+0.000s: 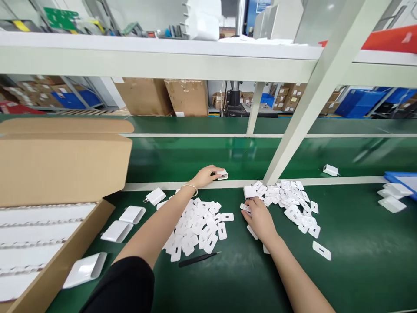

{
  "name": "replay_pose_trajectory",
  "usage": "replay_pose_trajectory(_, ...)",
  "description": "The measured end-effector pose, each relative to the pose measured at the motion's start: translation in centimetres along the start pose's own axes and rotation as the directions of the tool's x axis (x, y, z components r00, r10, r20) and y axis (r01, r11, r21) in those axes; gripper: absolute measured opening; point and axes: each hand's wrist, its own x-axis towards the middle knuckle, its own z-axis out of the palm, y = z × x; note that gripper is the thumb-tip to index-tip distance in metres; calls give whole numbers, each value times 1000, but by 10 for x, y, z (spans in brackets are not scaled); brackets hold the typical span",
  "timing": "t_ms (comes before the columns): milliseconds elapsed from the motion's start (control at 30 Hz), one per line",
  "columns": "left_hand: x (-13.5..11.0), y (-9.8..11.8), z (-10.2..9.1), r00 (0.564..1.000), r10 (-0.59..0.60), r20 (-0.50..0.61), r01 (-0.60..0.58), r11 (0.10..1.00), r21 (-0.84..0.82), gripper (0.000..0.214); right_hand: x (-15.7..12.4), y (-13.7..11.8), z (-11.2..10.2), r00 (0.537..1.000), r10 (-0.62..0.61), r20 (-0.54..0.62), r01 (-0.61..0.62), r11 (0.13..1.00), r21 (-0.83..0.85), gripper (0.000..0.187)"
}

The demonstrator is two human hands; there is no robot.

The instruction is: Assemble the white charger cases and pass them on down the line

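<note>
My left hand (206, 176) is stretched out over the pale rail of the line, its fingers closed on a small white charger housing (223, 174). My right hand (260, 219) is lower and to the right, fingertips closed on a white slotted cover plate (246, 209). Beneath my left forearm spreads a pile of similar white plates (198, 226). A second heap of plates (289, 195) lies beyond my right hand. Black tweezers (199, 259) rest in front of the left pile. A white charger with prongs (155, 196) lies left of my left forearm.
An open cardboard box (65, 169) with rows of white pieces stands at left, white housings (117, 231) beside it. A slanted post (299, 117) rises behind the right heap. Another charger (331, 170) lies beyond the rail. A shelf (156, 61) crosses above.
</note>
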Motion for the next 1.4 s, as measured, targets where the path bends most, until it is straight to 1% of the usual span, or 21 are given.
replay_pose_trajectory(67,-10,8,3,1000,-22,-21,20,995,-94,55,2,1,-1,1000,5,-6,-5,1000,-1,10)
replay_pose_trajectory(133,-27,20,3,999,-39,-16,35,981,-193,60,2,0,-2,1000,4,-10,-4,1000,6,13)
replay_pose_trajectory(267,-80,53,-5,997,-76,-14,65,927,-369,64,1,-9,-6,1000,1,-30,0,999,38,19)
replay_pose_trajectory(367,-121,79,-15,990,-132,-41,88,834,-545,56,-3,-20,-11,998,20,-64,-15,997,73,30)
replay_pose_trajectory(433,-144,93,-20,986,-158,-54,93,788,-609,50,-6,-28,-17,995,33,-93,-17,985,174,34)
replay_pose_trajectory(500,-165,100,-21,979,-192,-63,104,746,-658,48,-9,-36,-22,992,46,-114,-5,943,334,34)
replay_pose_trajectory(567,-182,102,-16,972,-227,-60,116,687,-717,46,-12,-45,-26,991,86,-106,-22,865,501,32)
replay_pose_trajectory(600,-189,101,-11,969,-241,-51,121,644,-755,45,-13,-49,-27,989,121,-87,-49,813,581,30)
replay_pose_trajectory(633,-196,99,-5,966,-257,-36,127,591,-797,44,-14,-53,-28,985,161,-60,-82,746,661,29)
replay_pose_trajectory(700,-206,93,13,955,-296,-7,137,461,-877,42,-17,-61,-29,975,220,19,-146,577,804,25)
replay_pose_trajectory(733,-210,89,24,948,-318,2,136,401,-906,42,-17,-64,-29,972,224,63,-168,489,856,23)
replay_pose_trajectory(767,-213,86,34,941,-339,0,130,360,-924,42,-18,-67,-29,972,212,104,-185,410,893,22)
replay_pose_trajectory(800,-215,82,44,935,-355,-9,122,345,-931,43,-19,-69,-29,972,193,137,-198,344,918,22)
replay_pose_trajectory(833,-216,79,52,931,-365,-29,111,357,-927,45,-19,-71,-29,971,172,166,-211,291,933,23)
replay_pose_trajectory(900,-219,75,64,930,-361,-75,97,437,-894,49,-19,-74,-29,969,145,202,-230,220,948,25)
replay_pose_trajectory(1000,-223,71,69,939,-326,-109,105,574,-812,51,-19,-76,-27,966,131,222,-244,181,953,26)
replay_pose_trajectory(1133,-228,72,65,941,-312,-127,143,710,-690,53,-20,-80,-23,966,110,232,-248,162,955,26)
replay_pose_trajectory(1233,-230,75,64,958,-249,-142,120,799,-590,54,-21,-84,-21,966,74,246,-255,154,955,23)
replay_pose_trajectory(1300,-230,78,65,968,-209,-138,102,833,-543,52,-23,-87,-19,968,55,246,-252,177,951,20)
replay_pose_trajectory(1400,-229,81,68,972,-194,-133,100,852,-514,49,-26,-92,-15,978,47,202,-208,245,947,16)
